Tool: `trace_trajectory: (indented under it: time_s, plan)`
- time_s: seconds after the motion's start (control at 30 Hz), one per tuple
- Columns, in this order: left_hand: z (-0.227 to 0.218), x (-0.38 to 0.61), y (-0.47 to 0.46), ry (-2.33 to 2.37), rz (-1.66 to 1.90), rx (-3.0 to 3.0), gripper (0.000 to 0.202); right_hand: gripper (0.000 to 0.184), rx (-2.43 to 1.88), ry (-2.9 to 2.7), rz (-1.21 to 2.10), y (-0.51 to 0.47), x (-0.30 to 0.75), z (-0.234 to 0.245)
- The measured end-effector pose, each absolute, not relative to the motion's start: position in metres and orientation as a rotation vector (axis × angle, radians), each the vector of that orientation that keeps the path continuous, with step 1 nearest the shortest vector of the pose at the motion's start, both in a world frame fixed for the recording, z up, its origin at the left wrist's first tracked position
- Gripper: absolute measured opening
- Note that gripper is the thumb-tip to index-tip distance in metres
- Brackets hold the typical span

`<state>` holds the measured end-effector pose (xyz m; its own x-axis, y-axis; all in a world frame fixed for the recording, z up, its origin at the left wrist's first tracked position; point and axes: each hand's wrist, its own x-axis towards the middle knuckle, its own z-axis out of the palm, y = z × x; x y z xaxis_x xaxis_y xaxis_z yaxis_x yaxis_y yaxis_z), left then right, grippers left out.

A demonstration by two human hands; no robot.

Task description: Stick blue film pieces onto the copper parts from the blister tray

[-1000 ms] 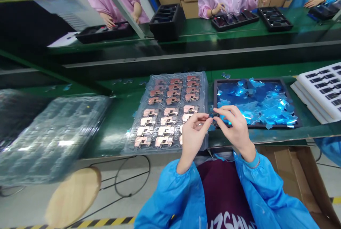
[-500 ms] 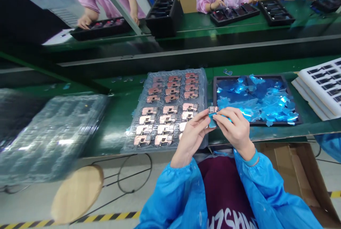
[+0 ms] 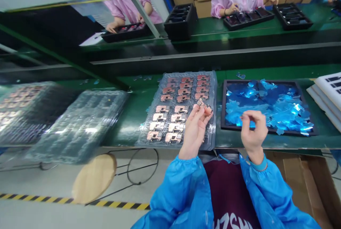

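My left hand [image 3: 195, 126] pinches a small copper-coloured part [image 3: 204, 107] over the right edge of a clear plastic tray [image 3: 213, 129] that holds several rows of the same copper parts [image 3: 173, 110]. My right hand [image 3: 253, 129] hovers over the near edge of a black tray [image 3: 222, 104] filled with blue film scraps [image 3: 266, 104]. Its fingertips are curled together in a pinch; what lies between them is too small to make out.
Stacks of clear trays [image 3: 77, 124] lie on the green bench at the left. White trays [image 3: 326, 92] sit at the far right. A wooden stool [image 3: 93, 179] and a cardboard box [image 3: 303, 175] stand below the bench. People in pink coats work at black trays [image 3: 247, 17] across the belt.
The hands have come apart: the left keeps the copper part and moved over the clear tray, the right moved right to the scrap tray. The blue film no longer shows on the part.
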<state>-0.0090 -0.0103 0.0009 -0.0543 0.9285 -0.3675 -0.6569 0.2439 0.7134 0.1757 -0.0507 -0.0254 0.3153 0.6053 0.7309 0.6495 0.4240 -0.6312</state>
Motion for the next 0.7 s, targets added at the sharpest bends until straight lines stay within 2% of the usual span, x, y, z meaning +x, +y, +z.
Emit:
trace_trajectory:
  time_s: [0.17,0.27,0.33,0.47,0.7]
  plan:
    - [0.0,-0.038,0.012,1.023,1.399,0.686,0.031,0.032,-1.82,-1.352,-0.026,0.006,0.225,-0.053]
    - [0.008,-0.083,0.052,1.219,1.447,0.988,0.033,0.039,-2.051,-1.41,-0.066,0.027,0.248,-0.072]
    - [0.015,-0.119,0.09,1.434,1.418,1.262,0.031,0.044,-2.062,-1.406,-0.113,0.029,0.253,-0.08]
    - [0.02,-0.17,0.167,1.791,1.044,1.701,0.021,0.05,-1.93,-1.409,-0.193,0.02,0.246,-0.083]
    - [0.011,-0.175,0.223,1.797,0.788,1.869,0.012,0.049,-1.939,-1.422,-0.157,0.017,0.244,-0.085]
